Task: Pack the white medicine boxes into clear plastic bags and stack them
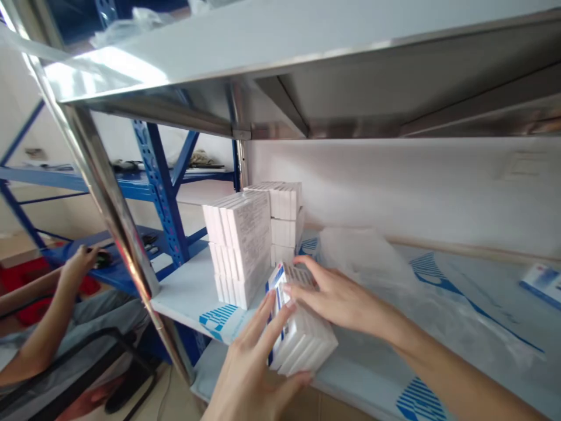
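A bundle of several thin white boxes (pixel 304 336), with blue and red print on one face, is held tilted over the shelf's front edge. My left hand (pixel 254 356) grips it from the near left, fingers across the printed face and thumb under the lower end. On the far right side, my right hand (pixel 335 292) has its fingers closed over the bundle's upper end. Just behind stand stacked white boxes (pixel 252 234), piled in layers on the shelf. A further stack of white boxes (pixel 287 216) rises behind those, against the wall side.
The shelf (pixel 184 292) has a film-covered surface with blue print. Crumpled clear plastic (pixel 359 251) lies to the right, and a white-and-blue box (pixel 543 283) at the far right. An upper metal shelf (pixel 307 52) hangs overhead. A shiny post (pixel 100 181) stands left; beyond it sits another person (pixel 56 316).
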A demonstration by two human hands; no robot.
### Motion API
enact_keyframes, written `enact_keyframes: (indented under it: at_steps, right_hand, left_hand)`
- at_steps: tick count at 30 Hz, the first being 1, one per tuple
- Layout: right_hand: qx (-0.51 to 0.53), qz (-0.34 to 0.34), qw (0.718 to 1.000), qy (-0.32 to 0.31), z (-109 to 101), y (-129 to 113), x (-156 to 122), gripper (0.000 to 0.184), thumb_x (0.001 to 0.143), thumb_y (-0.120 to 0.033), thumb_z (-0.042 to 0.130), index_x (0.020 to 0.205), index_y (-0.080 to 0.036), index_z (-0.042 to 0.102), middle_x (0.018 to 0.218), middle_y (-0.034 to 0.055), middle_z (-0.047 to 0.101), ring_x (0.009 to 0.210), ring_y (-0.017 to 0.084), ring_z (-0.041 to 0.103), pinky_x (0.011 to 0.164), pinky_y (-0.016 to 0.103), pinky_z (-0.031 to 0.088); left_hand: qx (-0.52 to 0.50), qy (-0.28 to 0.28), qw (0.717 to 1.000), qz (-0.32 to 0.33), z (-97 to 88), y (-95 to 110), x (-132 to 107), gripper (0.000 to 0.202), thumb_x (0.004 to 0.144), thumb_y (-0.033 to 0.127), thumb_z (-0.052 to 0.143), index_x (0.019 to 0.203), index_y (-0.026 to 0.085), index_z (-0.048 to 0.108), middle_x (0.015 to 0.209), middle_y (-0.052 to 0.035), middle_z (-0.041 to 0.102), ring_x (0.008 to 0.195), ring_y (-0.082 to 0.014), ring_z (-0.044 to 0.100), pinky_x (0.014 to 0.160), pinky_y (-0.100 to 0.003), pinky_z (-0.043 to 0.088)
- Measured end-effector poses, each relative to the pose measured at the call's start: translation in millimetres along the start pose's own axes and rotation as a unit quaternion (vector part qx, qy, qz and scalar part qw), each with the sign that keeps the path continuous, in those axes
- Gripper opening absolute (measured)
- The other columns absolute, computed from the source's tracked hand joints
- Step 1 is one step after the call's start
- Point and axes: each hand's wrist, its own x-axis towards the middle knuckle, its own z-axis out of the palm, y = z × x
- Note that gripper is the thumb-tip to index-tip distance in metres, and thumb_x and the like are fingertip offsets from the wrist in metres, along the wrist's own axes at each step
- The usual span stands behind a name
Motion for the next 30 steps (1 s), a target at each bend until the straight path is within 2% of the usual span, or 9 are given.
enact_keyframes:
  at_steps: [3, 5, 8, 10, 15, 21, 24, 27, 30]
  right_hand:
    - [-0.025, -0.049, 0.998, 0.015, 14.2, -3.9, 0.0, 0.050, 0.090, -0.052, 0.055, 0.134, -0.028, 0.055, 0.114, 0.0103, 0.072, 0.113, 0.032, 0.065, 0.089, 0.042, 0.050]
    - [-0.052, -0.065, 0.996, 0.030, 21.7, -4.7, -0.6, 0.048, 0.091, -0.050, 0.055, 0.133, -0.027, 0.059, 0.112, 0.0108, 0.072, 0.112, 0.032, 0.065, 0.092, 0.043, 0.050]
    - [-0.089, -0.042, 0.994, 0.053, 29.5, -3.1, 2.8, 0.056, 0.092, -0.055, 0.051, 0.137, -0.022, 0.058, 0.115, 0.0151, 0.071, 0.113, 0.034, 0.064, 0.095, 0.048, 0.048]
    - [-0.086, -0.033, 0.994, 0.056, 32.6, -1.4, 8.5, 0.060, 0.093, -0.056, 0.048, 0.140, -0.019, 0.055, 0.118, 0.0169, 0.070, 0.115, 0.034, 0.063, 0.096, 0.048, 0.048]
    - [-0.037, -0.052, 0.997, 0.050, 37.5, 2.2, 24.1, 0.060, 0.094, -0.055, 0.048, 0.141, -0.018, 0.053, 0.132, 0.0165, 0.064, 0.120, 0.032, 0.061, 0.098, 0.046, 0.049]
    - [-0.020, -0.064, 0.996, 0.061, 42.7, 9.5, 34.5, 0.059, 0.096, -0.054, 0.048, 0.142, -0.018, 0.052, 0.139, 0.0160, 0.060, 0.127, 0.032, 0.057, 0.106, 0.047, 0.043]
    - [-0.022, -0.063, 0.996, 0.067, 44.6, 12.0, 37.4, 0.058, 0.096, -0.053, 0.048, 0.142, -0.019, 0.052, 0.140, 0.0152, 0.060, 0.131, 0.032, 0.054, 0.109, 0.048, 0.040]
    - [-0.030, -0.058, 0.995, 0.072, 46.2, 13.0, 38.7, 0.057, 0.097, -0.050, 0.047, 0.144, -0.018, 0.051, 0.138, 0.0157, 0.061, 0.131, 0.032, 0.054, 0.109, 0.047, 0.041]
    - [-0.040, -0.050, 0.995, 0.077, 47.6, 13.6, 39.1, 0.060, 0.097, -0.053, 0.046, 0.145, -0.018, 0.051, 0.139, 0.0162, 0.060, 0.131, 0.034, 0.054, 0.110, 0.048, 0.041]
  left_hand:
    - [0.009, -0.001, 1.000, -0.030, -5.9, -17.8, -7.3, 0.099, 0.076, 0.035, 0.081, 0.156, 0.033, 0.023, 0.152, -0.0151, 0.046, 0.135, -0.0372, 0.050, 0.102, -0.054, 0.054]
    - [0.036, 0.045, 0.997, -0.041, -8.6, -26.0, -10.5, 0.097, 0.077, 0.039, 0.081, 0.155, 0.034, 0.024, 0.146, -0.0139, 0.053, 0.131, -0.0367, 0.054, 0.100, -0.054, 0.055]
    - [0.097, 0.146, 0.983, -0.049, -10.6, -32.2, -12.5, 0.077, 0.084, 0.038, 0.075, 0.150, 0.038, 0.036, 0.130, -0.0120, 0.057, 0.109, -0.0313, 0.063, 0.088, -0.048, 0.060]
    - [0.115, 0.180, 0.976, -0.041, -11.0, -33.4, -11.4, 0.061, 0.088, 0.032, 0.070, 0.144, 0.038, 0.046, 0.121, -0.0100, 0.056, 0.093, -0.0248, 0.065, 0.080, -0.042, 0.061]
    - [0.068, 0.143, 0.987, -0.010, -8.9, -35.7, -2.5, 0.043, 0.095, 0.025, 0.060, 0.137, 0.035, 0.053, 0.120, -0.0087, 0.053, 0.083, -0.0178, 0.065, 0.079, -0.034, 0.062]
    - [0.024, 0.103, 0.994, -0.022, -1.8, -42.3, 5.4, 0.043, 0.098, 0.022, 0.052, 0.140, 0.033, 0.048, 0.127, -0.0104, 0.048, 0.093, -0.0197, 0.067, 0.083, -0.036, 0.062]
    - [0.046, 0.107, 0.993, -0.013, -3.3, -41.0, 5.2, 0.045, 0.097, 0.021, 0.055, 0.140, 0.032, 0.049, 0.127, -0.0106, 0.050, 0.094, -0.0200, 0.065, 0.083, -0.036, 0.061]
    - [0.112, 0.191, 0.975, 0.009, -11.8, -37.5, 4.9, 0.047, 0.089, 0.023, 0.067, 0.133, 0.031, 0.057, 0.126, -0.0110, 0.052, 0.105, -0.0264, 0.061, 0.091, -0.043, 0.057]
    - [0.122, 0.312, 0.941, -0.042, -23.3, -40.1, 13.4, 0.069, 0.081, 0.028, 0.076, 0.143, 0.029, 0.048, 0.138, -0.0150, 0.046, 0.126, -0.0364, 0.050, 0.103, -0.055, 0.048]
